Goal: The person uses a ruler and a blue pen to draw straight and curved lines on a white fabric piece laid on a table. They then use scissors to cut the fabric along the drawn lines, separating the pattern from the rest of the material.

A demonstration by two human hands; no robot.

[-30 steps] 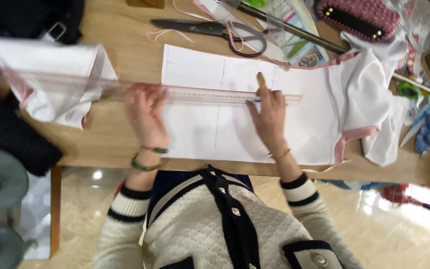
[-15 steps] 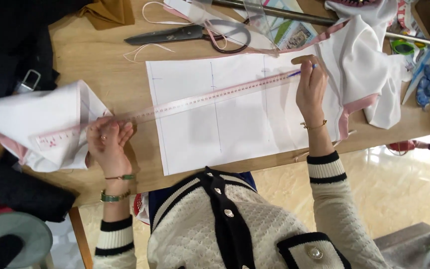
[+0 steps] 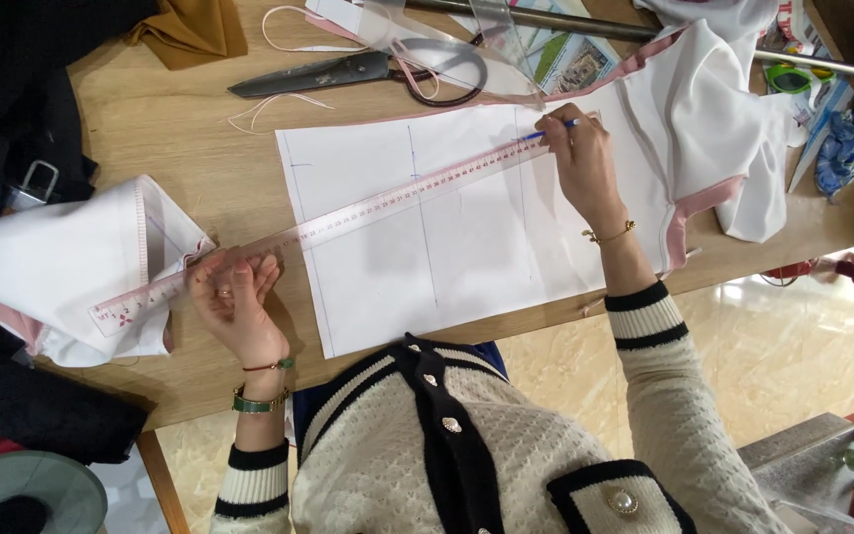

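A long clear ruler (image 3: 368,210) with pink markings lies slanted across a white sheet of pattern paper (image 3: 467,237) on the wooden table (image 3: 180,138). My left hand (image 3: 234,302) presses the ruler's near-left part flat, fingers spread over it. My right hand (image 3: 585,163) holds a blue pen (image 3: 551,129) with its tip at the ruler's far-right end, on the paper. Thin blue lines are drawn on the sheet.
Large black scissors (image 3: 368,71) lie at the back of the table. White fabric with pink trim (image 3: 724,119) is bunched at the right, another white folded piece (image 3: 61,262) at the left. Dark cloth (image 3: 22,89) sits at the far left, mustard cloth (image 3: 185,30) at the back.
The ruler has swung from level to slanted. My left hand slid left and toward me along it; my right hand moved to the ruler's far-right end with the pen.
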